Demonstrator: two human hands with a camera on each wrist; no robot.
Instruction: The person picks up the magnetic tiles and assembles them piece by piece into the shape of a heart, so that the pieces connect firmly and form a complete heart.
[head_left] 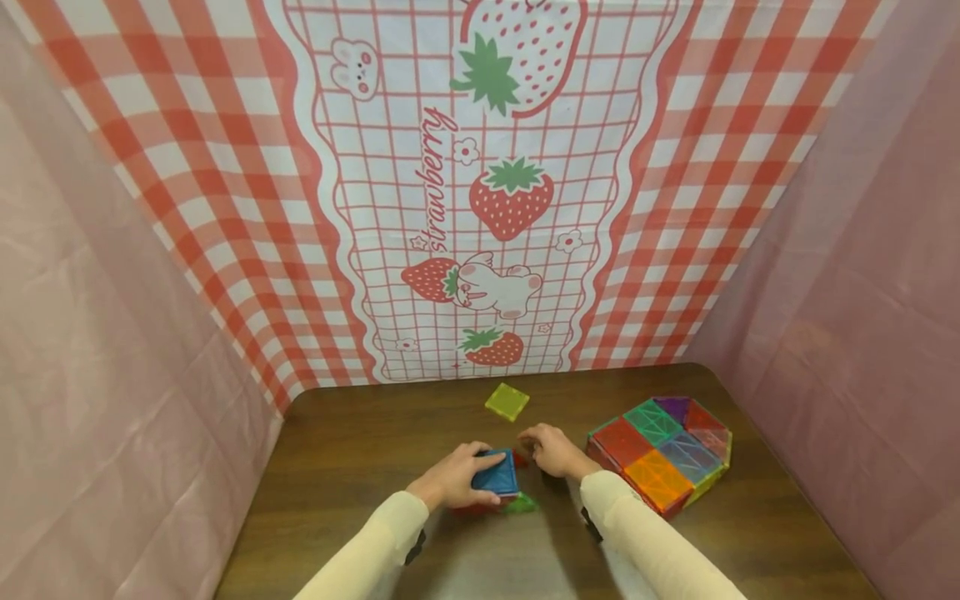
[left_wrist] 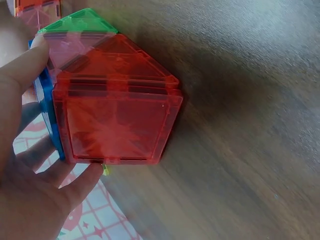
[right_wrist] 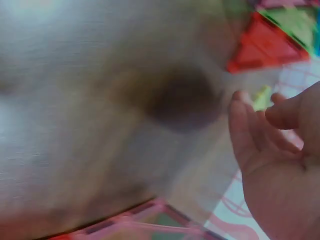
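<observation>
My left hand (head_left: 453, 478) grips a small structure of translucent magnetic tiles, its thumb on the near side and fingers spread over the top and far side. A blue square tile (head_left: 495, 475) covers the top. Red tiles (left_wrist: 115, 127) form the side facing the left wrist camera, and a green triangular tile (left_wrist: 82, 21) sticks out at the base. Just right of the structure, my right hand (head_left: 553, 451) has loosely bent fingers with nothing between them. Its fingertips are near a red triangular tile (right_wrist: 267, 45) that juts from the structure.
A larger, low block of multicoloured magnetic tiles (head_left: 660, 471) stands on the right of the wooden table (head_left: 337, 467), close to my right forearm. One yellow square tile (head_left: 507, 402) lies flat near the back edge. Behind hangs a strawberry-print cloth (head_left: 390, 208), with pink curtains at both sides.
</observation>
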